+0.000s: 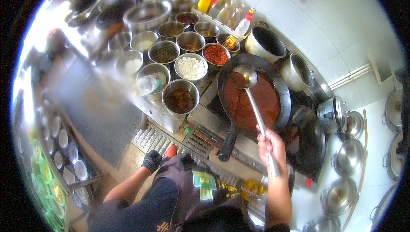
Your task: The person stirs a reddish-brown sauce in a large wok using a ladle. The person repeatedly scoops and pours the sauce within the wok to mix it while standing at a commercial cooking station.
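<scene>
My right hand (271, 147) grips the long handle of a metal ladle (246, 75), whose bowl lies over the reddish-brown liquid (261, 103) in a black wok (286, 100). The wok's dark handle (228, 145) points towards me, and nothing holds it. My left hand (151, 161) wears a dark knitted glove and hangs near my apron, well apart from the wok; its fingers look curled, but their grip is unclear. Left of the wok stand a metal pot of dark liquid (180, 96), a bowl of white powder (191, 67) and a bowl of red flakes (215, 54).
Squeeze and glass bottles (224, 12) stand in a tray at the back. Two deep pots (266, 44) sit behind the wok, and a second dark wok (306, 139) lies to its right. Metal pans (347, 156) line the right wall. Plates (82, 169) fill a shelf at lower left.
</scene>
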A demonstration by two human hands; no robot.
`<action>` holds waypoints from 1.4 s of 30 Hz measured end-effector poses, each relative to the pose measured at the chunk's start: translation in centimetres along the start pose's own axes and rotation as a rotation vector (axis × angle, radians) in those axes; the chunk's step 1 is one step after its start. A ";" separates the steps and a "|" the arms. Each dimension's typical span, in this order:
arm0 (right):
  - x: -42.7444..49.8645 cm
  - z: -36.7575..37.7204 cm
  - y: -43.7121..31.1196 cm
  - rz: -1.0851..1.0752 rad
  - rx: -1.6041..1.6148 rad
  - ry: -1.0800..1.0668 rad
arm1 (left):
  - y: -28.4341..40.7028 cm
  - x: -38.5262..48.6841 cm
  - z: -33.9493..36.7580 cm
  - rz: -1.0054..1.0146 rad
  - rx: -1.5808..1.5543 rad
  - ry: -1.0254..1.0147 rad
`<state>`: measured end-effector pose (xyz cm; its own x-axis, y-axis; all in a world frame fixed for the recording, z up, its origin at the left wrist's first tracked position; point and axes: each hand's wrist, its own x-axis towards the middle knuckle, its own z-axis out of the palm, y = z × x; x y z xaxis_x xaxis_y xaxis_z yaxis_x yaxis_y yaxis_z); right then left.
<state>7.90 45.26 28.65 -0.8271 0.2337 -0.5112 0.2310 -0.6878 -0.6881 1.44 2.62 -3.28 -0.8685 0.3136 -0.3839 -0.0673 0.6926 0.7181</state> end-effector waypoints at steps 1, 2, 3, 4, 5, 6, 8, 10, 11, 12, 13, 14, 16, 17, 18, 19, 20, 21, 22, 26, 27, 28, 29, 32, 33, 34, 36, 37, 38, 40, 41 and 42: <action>-0.4 -0.1 0.1 0.005 -0.003 -0.005 | 0.0 0.1 0.0 0.025 0.039 -0.002; -0.8 -0.2 0.3 0.015 0.002 -0.014 | 0.0 0.2 0.1 0.051 0.078 -0.005; -1.2 -0.4 0.5 0.025 0.008 -0.024 | 0.0 0.2 0.2 0.053 0.142 -0.010; -1.7 -0.5 0.6 0.045 0.028 0.018 | 0.0 0.2 0.2 0.026 0.061 -0.010; -2.2 -0.7 0.8 0.046 -0.004 -0.001 | 0.1 0.2 0.3 -0.024 0.005 -0.014; -2.8 -0.9 1.0 0.050 -0.024 -0.004 | 0.2 0.1 0.3 -0.073 -0.051 -0.018; -4.0 -1.4 1.4 0.074 -0.032 -0.007 | 0.4 0.1 0.2 0.032 0.021 0.009; -5.2 -2.0 1.7 0.081 -0.021 -0.016 | 0.8 0.0 0.1 0.024 0.005 0.008; -5.8 -2.4 1.9 0.087 -0.013 -0.018 | 0.9 0.0 0.1 -0.036 -0.048 -0.007; -6.6 -2.7 2.1 0.095 0.033 -0.039 | 0.9 0.0 0.1 -0.116 -0.104 -0.031; -7.4 -3.0 2.2 0.095 0.026 -0.060 | 0.9 0.0 0.2 -0.078 -0.054 -0.028; -8.2 -3.4 2.2 0.094 0.030 -0.087 | 0.9 0.1 0.2 -0.058 -0.008 -0.034; -9.7 -3.9 2.4 0.097 0.101 -0.112 | 0.6 0.2 0.4 -0.023 0.010 -0.037; -10.5 -4.1 2.3 0.098 0.111 -0.074 | 0.4 0.3 0.6 -0.008 -0.019 -0.036; -11.5 -4.3 2.2 0.099 0.121 -0.036 | 0.3 0.2 0.7 -0.026 -0.040 -0.047; -12.5 -4.4 2.1 0.106 0.129 0.020 | 0.3 0.4 0.9 0.126 0.171 -0.078; -13.4 -4.4 2.0 0.103 0.056 0.082 | 0.6 0.9 1.2 0.238 0.391 -0.118; -14.3 -4.3 1.9 0.075 -0.124 0.205 | 0.5 0.9 0.8 0.315 0.689 -0.183; -14.7 -4.3 1.1 0.191 -0.004 0.072 | 0.8 0.7 0.8 0.223 0.520 -0.193; -14.4 -2.8 0.6 0.142 -0.333 0.189 | 2.7 0.3 1.5 -0.112 0.102 -0.075; -13.9 -2.2 0.6 0.140 -0.412 0.215 | 2.9 0.5 1.3 -0.010 0.011 -0.086; -13.4 -1.5 0.9 0.143 -0.482 0.239 | 3.0 0.7 1.1 -0.017 0.039 -0.107; -13.0 -0.9 1.0 0.146 -0.536 0.254 | 3.0 0.8 1.2 -0.014 0.119 -0.107; -12.2 0.3 0.9 0.142 -0.676 0.270 | 2.8 0.2 1.7 -0.041 0.082 -0.033; -12.0 0.5 0.8 0.139 -0.707 0.275 | 2.7 0.1 1.9 -0.046 0.083 -0.019; -11.8 0.7 0.7 0.130 -0.739 0.277 | 2.6 0.0 2.1 -0.050 0.083 -0.009; -11.6 0.8 0.6 0.114 -0.786 0.282 | 2.5 -0.2 2.4 -0.056 0.081 0.010; -11.5 0.8 0.5 0.107 -0.806 0.291 | 2.4 -0.3 2.5 -0.061 0.077 0.019; -11.4 0.7 0.4 0.102 -0.827 0.291 | 2.3 -0.4 2.6 -0.065 0.075 0.025; -11.3 0.7 0.3 0.086 -0.857 0.300 | 2.1 -0.7 2.7 -0.078 0.075 0.023; -11.3 0.7 0.1 0.080 -0.867 0.304 | 2.0 -0.9 2.8 -0.084 0.074 0.012; -11.3 0.6 0.1 0.072 -0.884 0.306 | 1.8 -1.1 2.8 -0.064 0.082 0.013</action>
<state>16.91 42.13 34.65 -0.6543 0.4676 -0.5944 0.6854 0.0345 -0.7273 3.60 5.35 -3.16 -0.8700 0.2590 -0.4196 -0.0829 0.7620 0.6422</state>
